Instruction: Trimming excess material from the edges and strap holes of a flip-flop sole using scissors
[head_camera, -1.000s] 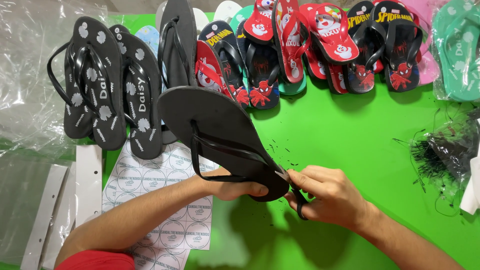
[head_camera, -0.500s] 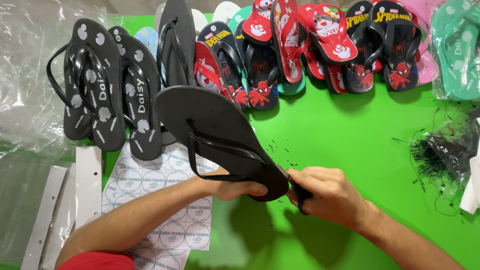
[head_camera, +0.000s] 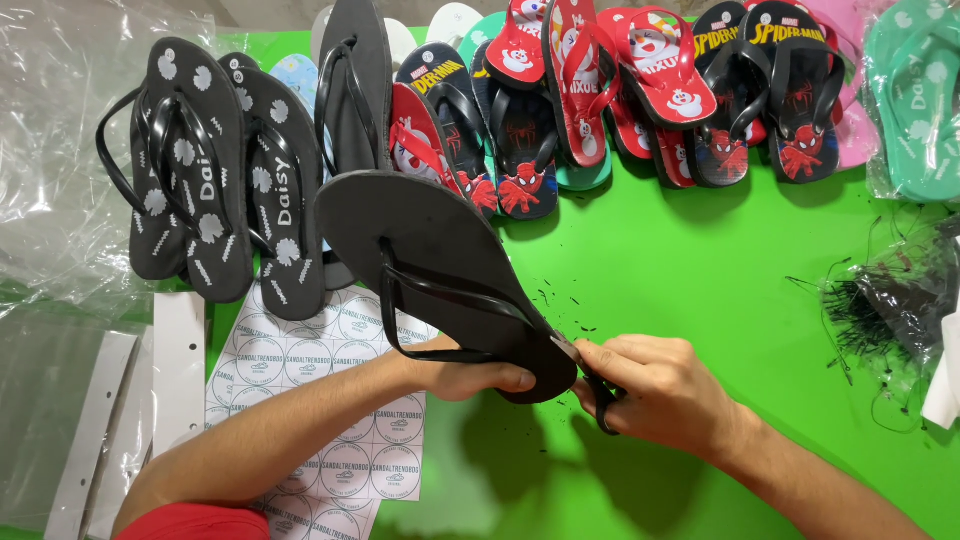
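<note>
Fingers of the left hand (head_camera: 470, 377) curl under the heel end of a plain black sandal (head_camera: 430, 265), gripping it and holding it raised above the green table (head_camera: 700, 260), sole tilted toward the camera and toe end pointing up-left. Fingers of the right hand (head_camera: 655, 392) are closed around the dark handles of a pair of scissors (head_camera: 585, 372), whose blades meet the sandal's edge just beside the heel.

Item in hand: black sandal, black strap, no print. Blades are at the rim; how wide they stand apart cannot be told.

Work done, as judged from the scene: small black flecks (head_camera: 560, 295) lie scattered on the table near the sandal (probably trimmings), and a heap of thin black strands (head_camera: 880, 310) sits in clear plastic at the right edge. The sandal's upper rim looks clean.

Work left, as judged: the heel edge is under the scissors now, so the trim of this piece appears unfinished. A matching plain black sandal (head_camera: 355, 80) lies upright in the row behind; whether it is trimmed cannot be told.

Other stock: two black sandals with white flower print (head_camera: 225, 170) at left; printed children's sandals (head_camera: 640, 80) in red and black along the back; a mint-green pair (head_camera: 915, 90) at far right.

Sundries: sheet of round stickers (head_camera: 330, 400) under the left forearm, white card strips (head_camera: 175, 370), clear plastic bags (head_camera: 50, 200).
</note>
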